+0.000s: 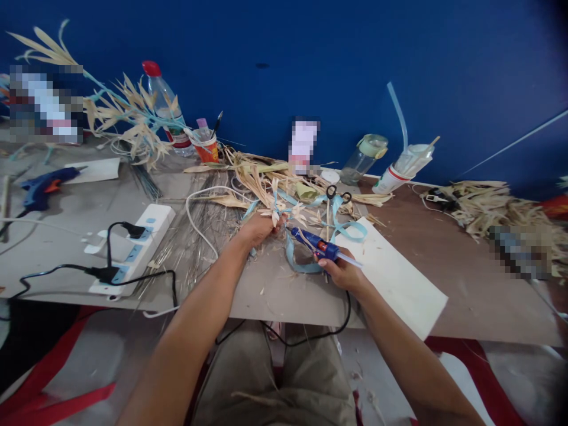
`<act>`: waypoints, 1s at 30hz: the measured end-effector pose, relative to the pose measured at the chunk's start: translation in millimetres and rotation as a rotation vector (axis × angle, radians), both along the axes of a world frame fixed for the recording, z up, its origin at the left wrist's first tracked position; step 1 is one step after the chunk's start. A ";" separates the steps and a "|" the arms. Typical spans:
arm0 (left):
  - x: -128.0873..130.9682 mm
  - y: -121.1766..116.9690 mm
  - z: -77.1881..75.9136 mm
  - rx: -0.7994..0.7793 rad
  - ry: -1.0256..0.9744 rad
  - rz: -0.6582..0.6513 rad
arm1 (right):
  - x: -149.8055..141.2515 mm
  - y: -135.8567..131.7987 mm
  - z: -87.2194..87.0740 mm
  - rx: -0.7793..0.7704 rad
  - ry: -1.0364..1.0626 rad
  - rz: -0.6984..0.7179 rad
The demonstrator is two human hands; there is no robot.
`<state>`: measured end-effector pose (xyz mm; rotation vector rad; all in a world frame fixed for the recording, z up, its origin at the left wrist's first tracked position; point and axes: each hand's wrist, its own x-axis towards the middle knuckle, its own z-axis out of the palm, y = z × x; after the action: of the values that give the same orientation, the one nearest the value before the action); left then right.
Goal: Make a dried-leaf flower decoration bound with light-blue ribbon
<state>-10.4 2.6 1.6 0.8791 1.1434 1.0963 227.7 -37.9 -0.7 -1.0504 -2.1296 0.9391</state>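
Observation:
My right hand (345,271) is wrapped round a blue hot glue gun (316,242), whose clear glue stick juts out at the back. The gun's nozzle points left, close to my left hand (261,229). That hand is closed on a small dried-husk flower (276,208) with blue tape around its stem; the fingertips are partly hidden by the petals. Loose blue ribbon (306,268) curls on the table below and right of the gun. A pair of scissors with black handles (338,193) lies just behind, among dried husks (252,180).
A white power strip (135,251) with black plugs stands at left, near thin wires (195,231). Another glue gun (42,188) lies far left. Bottle (166,109), cups and a glass jar (364,160) line the wall. White paper (399,284) lies at right. A black cord hangs over the front edge.

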 end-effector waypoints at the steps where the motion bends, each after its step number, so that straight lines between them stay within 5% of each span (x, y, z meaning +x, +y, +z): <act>1: 0.2 -0.2 0.9 -0.009 -0.001 0.000 | 0.6 0.3 -0.5 -0.005 -0.010 0.001; 30: 2.9 -3.7 12.1 -0.018 0.019 0.001 | -2.0 -0.6 2.6 0.005 -0.008 -0.007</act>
<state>-7.5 -1.1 13.7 0.8768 1.1678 1.0788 225.7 -38.6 1.9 -1.0597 -2.1326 0.9272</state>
